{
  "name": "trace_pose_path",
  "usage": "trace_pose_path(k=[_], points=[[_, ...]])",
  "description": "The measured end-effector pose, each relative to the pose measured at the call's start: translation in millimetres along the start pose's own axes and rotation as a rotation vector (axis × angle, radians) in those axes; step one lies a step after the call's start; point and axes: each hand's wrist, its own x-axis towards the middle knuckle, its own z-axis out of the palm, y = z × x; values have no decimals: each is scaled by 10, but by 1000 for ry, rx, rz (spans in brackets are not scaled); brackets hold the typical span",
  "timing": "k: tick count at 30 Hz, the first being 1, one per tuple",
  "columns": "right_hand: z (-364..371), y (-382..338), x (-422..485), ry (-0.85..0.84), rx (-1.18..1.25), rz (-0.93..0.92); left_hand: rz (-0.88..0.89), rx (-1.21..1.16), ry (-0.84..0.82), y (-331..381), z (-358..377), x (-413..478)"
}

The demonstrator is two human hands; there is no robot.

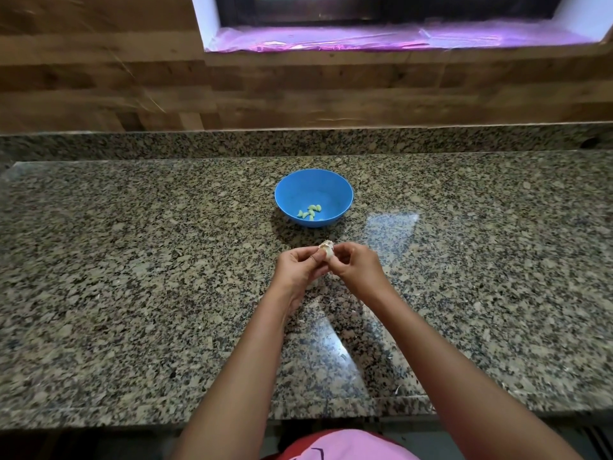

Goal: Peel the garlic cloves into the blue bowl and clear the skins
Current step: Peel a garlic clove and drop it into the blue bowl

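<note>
Pink clothing (348, 446) is showing at the bottom edge, nearest the viewer. Both forearms are reaching out over the granite counter (132, 293) toward the blue bowl (343, 194). Just in front of the bowl, the left hand (300, 268) and right hand (356, 265) are meeting, fingers of both pinching one garlic clove (326, 250) with papery skin lifting off. Several peeled cloves (310, 211) are lying inside the bowl.

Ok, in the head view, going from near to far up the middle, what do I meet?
Pink garment → speckled granite countertop → both hands' garlic clove → round blue plastic bowl of peeled cloves → wooden wall.
</note>
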Motion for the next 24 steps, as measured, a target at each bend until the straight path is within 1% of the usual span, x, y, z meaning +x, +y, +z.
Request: trace_pose_path(k=[4, 9, 12, 14, 19, 24], points=[[46, 24, 53, 56, -236, -86, -4, -3, 24, 6, 63, 15], [92, 115, 54, 43, -319, -141, -28, -6, 84, -34, 89, 9], [38, 106, 118, 50, -338, -146, -40, -48, 81, -5, 102, 3], [6, 88, 147, 30, -287, -131, -46, -100, 64, 34, 124, 10], [-16, 48, 157, -50, -96, -28, -84, -167, 77, 64, 119, 0], [-107, 113, 147, -26, 342, 230, -146, -218, 100, 10, 58, -20]])
